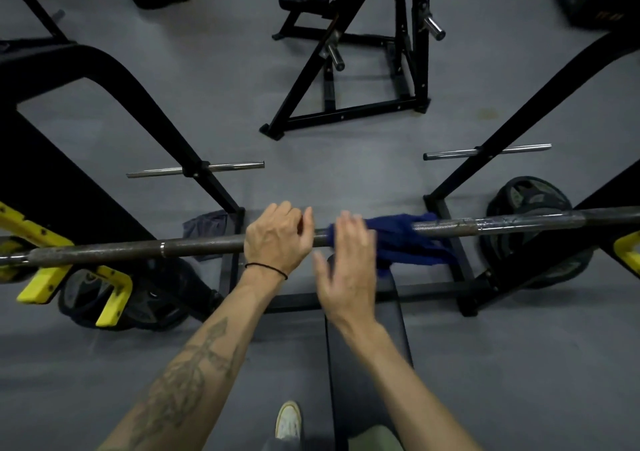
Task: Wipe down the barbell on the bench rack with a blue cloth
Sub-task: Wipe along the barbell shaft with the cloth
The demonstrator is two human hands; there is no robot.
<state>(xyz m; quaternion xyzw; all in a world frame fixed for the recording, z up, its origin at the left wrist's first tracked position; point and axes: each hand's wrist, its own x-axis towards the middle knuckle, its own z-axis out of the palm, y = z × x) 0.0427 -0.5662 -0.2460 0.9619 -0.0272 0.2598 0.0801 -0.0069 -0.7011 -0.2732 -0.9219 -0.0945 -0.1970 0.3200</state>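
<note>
A dark steel barbell [502,224] lies across the bench rack from the left edge to the right edge of the head view. My left hand [277,237] grips the bar near its middle, fingers curled over the top. A blue cloth [403,239] hangs draped over the bar just right of centre. My right hand [348,263] is blurred, with straight spread fingers; it sits at the cloth's left end on the near side of the bar. Whether it touches the cloth I cannot tell.
Yellow rack hooks [43,282] hold the bar at left, another [628,251] at right. Weight plates [530,208] lean at both rack feet. The black bench pad [363,357] runs below my arms. A grey cloth [206,225] lies on the floor. Another black machine [349,56] stands behind.
</note>
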